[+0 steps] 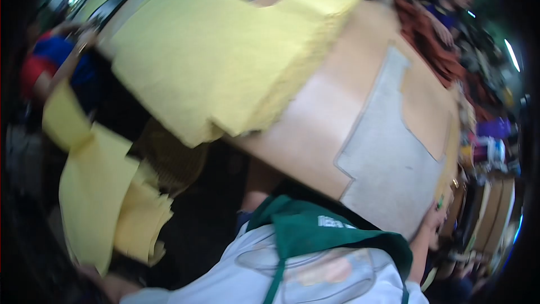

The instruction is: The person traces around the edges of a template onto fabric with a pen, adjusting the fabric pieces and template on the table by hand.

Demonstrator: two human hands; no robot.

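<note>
My left hand (109, 285), blurred at the lower left, grips the bottom end of a bundle of yellow cut fabric pieces (93, 191). The bundle hangs beside the table in loose, ragged-edged layers. At the table's right edge, my right hand (434, 217) is closed, with a small green thing (440, 204) at its fingers that I cannot make out. Near it lies a large grey pattern piece (388, 152) with a dark outline, flat on the tabletop. A thick stack of yellow fabric pieces (225, 56) covers the other part of the table.
The light brown table (315, 107) slants across the view. Below its edge is a woven basket (171, 157). Dark red cloth (427, 45) lies along the far edge, near another person (444, 5). A person in blue and red (59, 65) stands at the left. A purple container (495, 128) is at the right.
</note>
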